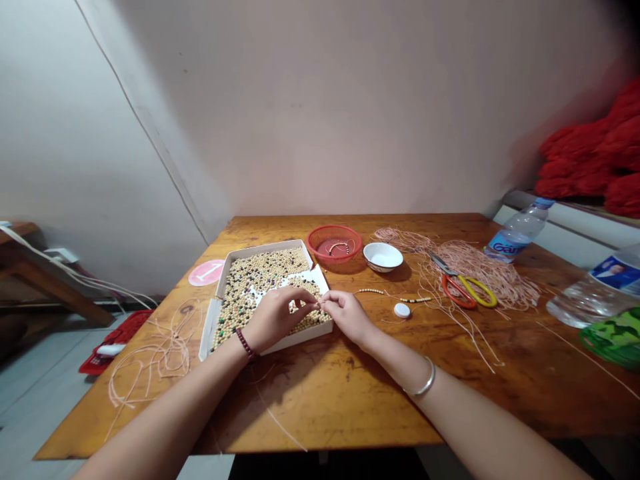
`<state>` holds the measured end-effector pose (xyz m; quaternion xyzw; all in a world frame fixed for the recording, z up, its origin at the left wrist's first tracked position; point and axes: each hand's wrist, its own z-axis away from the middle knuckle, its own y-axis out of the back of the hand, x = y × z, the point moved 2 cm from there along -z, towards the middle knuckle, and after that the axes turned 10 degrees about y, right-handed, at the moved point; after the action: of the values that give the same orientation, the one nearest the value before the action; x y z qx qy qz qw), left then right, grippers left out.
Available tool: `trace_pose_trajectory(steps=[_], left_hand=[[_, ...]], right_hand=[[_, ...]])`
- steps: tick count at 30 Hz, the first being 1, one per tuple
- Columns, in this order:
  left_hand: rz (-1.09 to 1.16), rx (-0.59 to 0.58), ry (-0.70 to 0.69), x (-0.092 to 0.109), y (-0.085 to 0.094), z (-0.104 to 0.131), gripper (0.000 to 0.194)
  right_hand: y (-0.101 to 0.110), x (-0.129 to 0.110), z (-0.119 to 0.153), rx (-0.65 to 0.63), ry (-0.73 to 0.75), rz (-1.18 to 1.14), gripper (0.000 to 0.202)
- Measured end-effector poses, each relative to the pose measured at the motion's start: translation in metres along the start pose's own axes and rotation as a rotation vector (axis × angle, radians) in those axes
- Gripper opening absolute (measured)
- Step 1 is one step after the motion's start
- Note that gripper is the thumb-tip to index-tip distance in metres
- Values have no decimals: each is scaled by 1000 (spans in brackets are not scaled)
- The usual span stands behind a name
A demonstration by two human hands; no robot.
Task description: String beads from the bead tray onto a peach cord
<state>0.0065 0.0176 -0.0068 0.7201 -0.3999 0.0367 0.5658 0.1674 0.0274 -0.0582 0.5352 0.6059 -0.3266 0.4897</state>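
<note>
At the bead tray (310, 336), with red basket (334, 233) and bowl (383, 255) beyond, hands (347, 319) pinch narrowly, contents unclear.

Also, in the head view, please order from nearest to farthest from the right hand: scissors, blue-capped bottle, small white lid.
1. Small white lid, just right of the right hand
2. Scissors, farther right
3. Blue-capped bottle, beyond them

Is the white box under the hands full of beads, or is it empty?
Partly full: beads cover most of the white box, but bare white patches show among them near the left hand.
</note>
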Motion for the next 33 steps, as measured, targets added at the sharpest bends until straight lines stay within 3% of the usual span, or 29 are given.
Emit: trace_pose_trajectory(steps=[33], left_hand=[[99, 4, 55, 3, -1, 0, 13]], right_hand=[[3, -7, 1, 43, 24, 4, 17]])
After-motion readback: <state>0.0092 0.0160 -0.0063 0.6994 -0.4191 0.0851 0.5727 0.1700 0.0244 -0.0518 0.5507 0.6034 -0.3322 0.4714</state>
